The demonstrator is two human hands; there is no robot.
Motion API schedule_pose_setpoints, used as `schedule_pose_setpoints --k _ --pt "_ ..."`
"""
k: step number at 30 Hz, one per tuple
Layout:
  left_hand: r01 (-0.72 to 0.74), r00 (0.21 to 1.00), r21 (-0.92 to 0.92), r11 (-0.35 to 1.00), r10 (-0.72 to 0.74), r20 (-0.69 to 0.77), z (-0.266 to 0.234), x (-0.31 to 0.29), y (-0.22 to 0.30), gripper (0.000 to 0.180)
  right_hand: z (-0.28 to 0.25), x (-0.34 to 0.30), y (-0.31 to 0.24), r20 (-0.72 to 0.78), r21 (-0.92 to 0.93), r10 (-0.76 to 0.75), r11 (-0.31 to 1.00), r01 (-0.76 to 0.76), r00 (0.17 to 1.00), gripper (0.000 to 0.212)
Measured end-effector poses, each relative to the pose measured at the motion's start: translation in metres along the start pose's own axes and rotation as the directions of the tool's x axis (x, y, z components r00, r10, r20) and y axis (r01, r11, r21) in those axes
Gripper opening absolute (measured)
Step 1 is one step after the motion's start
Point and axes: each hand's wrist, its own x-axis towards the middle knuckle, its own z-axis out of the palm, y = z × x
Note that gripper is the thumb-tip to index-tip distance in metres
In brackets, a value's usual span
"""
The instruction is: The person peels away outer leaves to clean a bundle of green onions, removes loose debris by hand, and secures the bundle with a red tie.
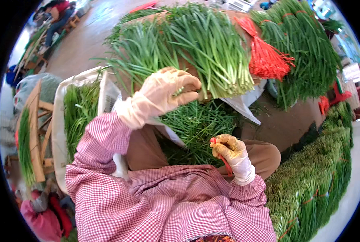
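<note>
My left hand (pixel 163 92), in a pale glove, hangs beside the cut stem ends of a loose pile of long green garlic chives (pixel 204 44). Its fingers curve over with the thumb apart below them; a bit of green shows in the gap, and I cannot tell whether it sticks to the glove. Above my right knee, my right hand (pixel 230 151), its glove stained yellow at the fingers, pinches a red tie (pixel 227 164) whose tail dangles below. A thick bunch of similar red ties (pixel 266 52) lies at the right of the chive pile.
Cut leaves (pixel 200 125) litter the space between my legs. At left stands a white crate (pixel 58 133) of greens beside a wooden stand (pixel 35 129). Tied bundles (pixel 305 52) lie at far right, and more bundles (pixel 309 181) line my right side. Other people (pixel 42 213) sit at left.
</note>
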Motion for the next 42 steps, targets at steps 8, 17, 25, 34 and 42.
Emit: schedule_pose_setpoints --k 8,17,25,34,42 --pt "-0.135 0.939 0.254 0.958 0.042 0.342 0.004 0.001 -0.081 0.026 -0.041 0.015 -0.014 -0.225 -0.205 -0.239 0.959 0.194 0.945 0.016" --pt "-0.086 0.946 0.214 0.973 0.012 0.325 -0.022 -0.028 -0.106 0.026 -0.06 0.031 -0.043 -0.353 -0.348 -0.328 0.916 0.202 0.876 0.019" --pt "0.356 0.91 -0.477 0.804 -0.413 -0.018 0.013 -0.001 -0.039 0.046 -0.115 0.126 -0.097 -0.323 -0.538 -0.415 0.82 0.196 0.851 0.022" --pt "0.255 0.581 -0.967 -0.002 -0.799 0.155 0.08 0.089 -0.07 0.084 -0.126 0.241 -0.069 -0.453 -0.869 -0.481 0.428 -0.25 0.751 0.035" --pt "0.079 0.636 -0.993 0.084 -0.771 -0.015 0.101 0.11 -0.085 0.067 -0.091 0.229 -0.048 -0.403 -0.848 -0.551 0.526 -0.071 0.731 0.03"
